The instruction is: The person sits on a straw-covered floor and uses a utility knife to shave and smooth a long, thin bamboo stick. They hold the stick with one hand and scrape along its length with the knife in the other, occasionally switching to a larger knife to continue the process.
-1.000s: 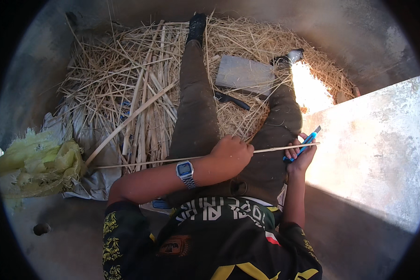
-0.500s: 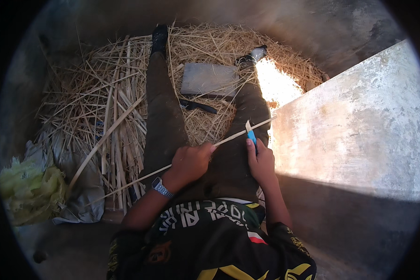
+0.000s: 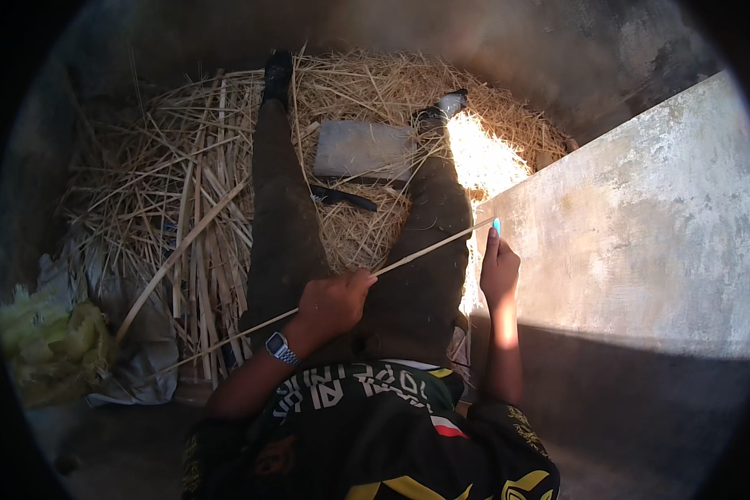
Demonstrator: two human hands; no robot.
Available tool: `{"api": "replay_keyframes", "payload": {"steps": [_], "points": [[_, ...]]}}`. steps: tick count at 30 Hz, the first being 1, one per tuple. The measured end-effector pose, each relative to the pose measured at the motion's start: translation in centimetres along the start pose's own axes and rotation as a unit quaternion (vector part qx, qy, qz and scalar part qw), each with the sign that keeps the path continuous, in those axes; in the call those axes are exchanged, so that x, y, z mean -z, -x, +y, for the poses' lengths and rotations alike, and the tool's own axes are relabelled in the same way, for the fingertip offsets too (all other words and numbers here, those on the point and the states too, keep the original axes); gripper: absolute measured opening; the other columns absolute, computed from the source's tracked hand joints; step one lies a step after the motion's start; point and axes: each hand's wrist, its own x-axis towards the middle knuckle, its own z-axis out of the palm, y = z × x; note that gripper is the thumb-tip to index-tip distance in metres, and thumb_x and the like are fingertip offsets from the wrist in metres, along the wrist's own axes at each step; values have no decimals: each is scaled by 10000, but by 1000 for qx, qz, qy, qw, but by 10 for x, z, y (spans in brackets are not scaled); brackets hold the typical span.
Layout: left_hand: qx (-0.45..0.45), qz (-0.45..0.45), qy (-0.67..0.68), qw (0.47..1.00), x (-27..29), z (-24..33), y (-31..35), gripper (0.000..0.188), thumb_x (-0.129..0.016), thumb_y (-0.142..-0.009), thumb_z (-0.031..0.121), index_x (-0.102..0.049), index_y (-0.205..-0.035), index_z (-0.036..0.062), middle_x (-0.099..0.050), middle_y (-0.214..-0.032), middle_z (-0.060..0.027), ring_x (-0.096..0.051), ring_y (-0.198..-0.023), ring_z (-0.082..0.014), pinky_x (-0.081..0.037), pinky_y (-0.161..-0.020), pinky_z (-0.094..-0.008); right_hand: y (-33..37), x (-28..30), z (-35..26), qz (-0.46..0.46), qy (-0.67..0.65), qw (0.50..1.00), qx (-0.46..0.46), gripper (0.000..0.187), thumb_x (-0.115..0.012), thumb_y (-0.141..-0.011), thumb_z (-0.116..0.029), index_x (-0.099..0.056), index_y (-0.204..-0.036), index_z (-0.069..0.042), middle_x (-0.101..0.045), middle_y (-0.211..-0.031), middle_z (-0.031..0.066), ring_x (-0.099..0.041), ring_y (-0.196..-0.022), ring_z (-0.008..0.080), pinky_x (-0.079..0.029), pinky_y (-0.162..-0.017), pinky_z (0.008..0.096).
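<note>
My left hand (image 3: 333, 304), with a metal watch on its wrist, is closed around a long thin bamboo strip (image 3: 429, 249). The strip slants from the lower left up to the right across my thighs. My right hand (image 3: 500, 271) grips a knife with a blue handle (image 3: 497, 225), its fingers wrapped round it. That knife is at the strip's far right end; its blade is hard to make out against the bright wall, and I cannot tell whether it touches the strip.
Between my outstretched legs lie a grey block (image 3: 364, 150) and a dark, long tool (image 3: 342, 197). Straw-like shavings (image 3: 367, 75) surround my feet. Split bamboo strips (image 3: 200, 225) are heaped on the left, near a yellow-green net bundle (image 3: 54, 346). A pale wall (image 3: 625, 225) stands close on the right.
My right hand has moved right and slightly outward with the knife, from partway along the strip to its far end. My left hand keeps its hold, shifting slightly left and down.
</note>
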Motion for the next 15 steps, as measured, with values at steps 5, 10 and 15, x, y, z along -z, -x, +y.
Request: {"api": "replay_keyframes", "payload": {"steps": [5, 10, 15], "points": [[74, -3, 55, 996, 5, 9, -10, 171, -572, -1027, 219, -637, -958, 77, -671, -733, -117, -679, -608, -310, -530, -529, -414, 32, -5, -27, -16, -195, 981, 1, 550, -431, -1106, -387, -543, -767, 32, -406, -584, 48, -384, -587, 122, -342, -535, 358], [147, -27, 135, 979, 12, 4, -14, 235, -538, -1047, 255, -654, -964, 68, -667, -720, -148, -671, -631, -359, -512, -572, -462, 49, -21, -28, -52, -177, 983, 1, 540, -433, -1096, -420, -541, -794, 15, -469, -572, 89, -466, -548, 198, -378, -550, 407], [183, -50, 174, 966, 7, 0, -13, 283, -507, -1060, 282, -665, -951, 74, -659, -707, -149, -674, -658, -367, -509, -617, -475, 59, -30, -57, -127, 60, 984, 111, 505, -473, -1062, -460, -578, -832, -24, -622, -634, 239, -651, -631, 444, -486, -572, 517]]}}
